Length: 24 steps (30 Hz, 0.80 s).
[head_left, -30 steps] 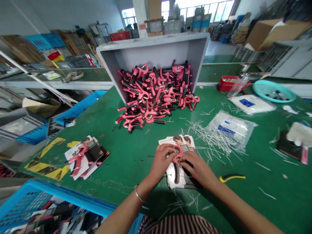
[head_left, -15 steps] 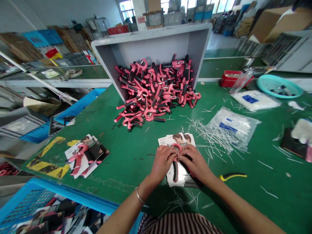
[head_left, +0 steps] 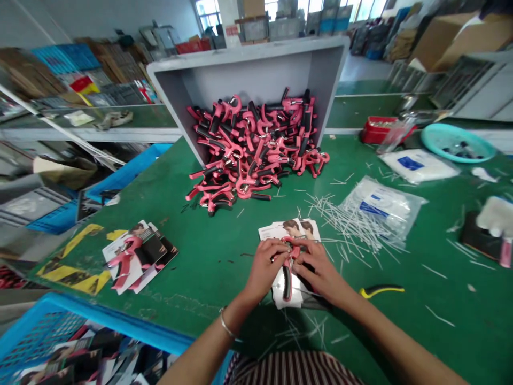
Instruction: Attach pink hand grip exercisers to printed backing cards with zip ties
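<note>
Okay, we've got both hands out in front of the bin (head_left: 256, 72), off its right half. Left hand (head_left: 262, 270): grip nearly closed, thumb and fingertips on the upper end of the pink tool (head_left: 287, 286). Right hand (head_left: 320, 272): fingers bent well in, touching the same tool from its right side; we can't tell what, if anything, that grip pinches. The tool lies on the card stack (head_left: 272, 232), in front of the bin's right half, dark handle pointing away from the bin; fingers partly hide its upper end.

Bin sits on its side, mouth toward us, with the pile (head_left: 256, 155) of pink and black tools inside and spilling out its front onto the green tabletop (head_left: 208, 256). Front left of the bin, well apart, we see carded tools (head_left: 138, 251); farther front left, the blue crate (head_left: 120, 320) with more cards in it. Front right of the bin: loose white ties (head_left: 340, 222), some against a clear bag (head_left: 401, 206). Nearer us, also front right of it, a yellow-black handle (head_left: 382, 290). Red box (head_left: 372, 136) is right of the bin, turquoise dish (head_left: 441, 133) farther right.
</note>
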{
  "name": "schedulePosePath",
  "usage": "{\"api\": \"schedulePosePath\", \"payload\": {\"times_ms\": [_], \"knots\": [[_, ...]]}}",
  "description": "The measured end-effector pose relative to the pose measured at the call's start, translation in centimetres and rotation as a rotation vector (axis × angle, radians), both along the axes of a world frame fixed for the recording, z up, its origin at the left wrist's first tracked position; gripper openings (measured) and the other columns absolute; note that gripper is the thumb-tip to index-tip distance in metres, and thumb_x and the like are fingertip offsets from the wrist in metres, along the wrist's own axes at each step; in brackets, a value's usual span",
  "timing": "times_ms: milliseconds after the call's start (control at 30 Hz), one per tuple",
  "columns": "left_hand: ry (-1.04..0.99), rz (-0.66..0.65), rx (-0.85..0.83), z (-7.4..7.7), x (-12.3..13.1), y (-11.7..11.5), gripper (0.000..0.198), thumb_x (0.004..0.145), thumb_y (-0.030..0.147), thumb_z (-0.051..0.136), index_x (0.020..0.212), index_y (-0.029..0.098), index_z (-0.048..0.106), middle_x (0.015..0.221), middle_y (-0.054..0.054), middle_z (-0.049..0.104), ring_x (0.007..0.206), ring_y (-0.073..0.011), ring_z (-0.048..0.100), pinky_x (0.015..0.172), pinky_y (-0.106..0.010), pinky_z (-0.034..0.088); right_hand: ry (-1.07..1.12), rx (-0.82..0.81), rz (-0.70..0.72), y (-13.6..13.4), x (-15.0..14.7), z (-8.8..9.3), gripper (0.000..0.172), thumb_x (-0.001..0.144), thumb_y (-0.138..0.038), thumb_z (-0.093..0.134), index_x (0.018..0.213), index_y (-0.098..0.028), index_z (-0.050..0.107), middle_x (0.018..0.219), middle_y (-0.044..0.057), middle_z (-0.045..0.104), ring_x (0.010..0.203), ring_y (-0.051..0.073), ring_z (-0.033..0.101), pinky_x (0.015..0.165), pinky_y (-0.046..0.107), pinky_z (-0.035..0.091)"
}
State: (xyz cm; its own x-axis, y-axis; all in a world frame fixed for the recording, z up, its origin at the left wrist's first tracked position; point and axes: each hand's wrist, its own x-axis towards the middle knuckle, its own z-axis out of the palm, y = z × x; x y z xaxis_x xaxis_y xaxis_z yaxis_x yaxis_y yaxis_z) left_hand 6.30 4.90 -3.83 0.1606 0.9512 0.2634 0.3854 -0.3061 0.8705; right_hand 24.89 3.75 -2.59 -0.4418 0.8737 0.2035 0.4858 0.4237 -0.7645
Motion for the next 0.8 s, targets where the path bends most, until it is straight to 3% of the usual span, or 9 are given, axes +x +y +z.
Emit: {"api": "schedulePosePath", "payload": {"times_ms": [300, 500, 667, 800], "knots": [[-0.005, -0.001, -0.007, -0.3, 0.1, 0.0, 0.014, 0.085, 0.014, 0.065, 0.092, 0.023, 0.074, 0.098, -0.004, 0.067, 0.101, -0.0202, 0.058, 0.094, -0.036, 0.044, -0.01, -0.004, -0.008, 0.3, 0.0, 0.0, 0.021, 0.095, -0.029, 0.055, 0.113, -0.029, 0.066, 0.137, 0.005, 0.049, 0.128, 0.025, 0.041, 0.108, 0.047, 0.031], [-0.017, -0.005, -0.01, -0.1, 0.1, -0.4, 0.012, 0.086, 0.018, 0.065, 0.093, 0.024, 0.073, 0.097, -0.004, 0.067, 0.1, -0.0202, 0.058, 0.093, -0.036, 0.043, 0.015, -0.026, -0.029, 0.5, -0.4, -0.1, 0.014, 0.094, -0.028, 0.058, 0.102, -0.026, 0.068, 0.135, 0.005, 0.052, 0.126, 0.025, 0.043, 0.107, 0.047, 0.032], [-0.064, -0.105, -0.072, 0.6, -0.6, -0.1, 0.016, 0.091, 0.022, 0.057, 0.085, 0.02, 0.072, 0.096, -0.005, 0.066, 0.1, -0.0188, 0.059, 0.094, -0.033, 0.044, 0.081, -0.042, -0.122, 1.2, -1.1, -0.1, 0.012, 0.092, -0.025, 0.059, 0.082, -0.023, 0.066, 0.118, 0.005, 0.06, 0.115, 0.023, 0.051, 0.103, 0.046, 0.034], [-0.1, -0.042, -0.17, 1.6, -0.8, 0.7, 0.012, 0.089, 0.024, 0.059, 0.086, 0.018, 0.069, 0.088, -0.003, 0.067, 0.085, -0.0171, 0.062, 0.081, -0.029, 0.047, 0.111, -0.021, -0.105, 1.3, -1.2, -0.1, 0.008, 0.093, -0.023, 0.057, 0.092, -0.024, 0.065, 0.117, 0.005, 0.06, 0.115, 0.023, 0.051, 0.103, 0.045, 0.035]]}}
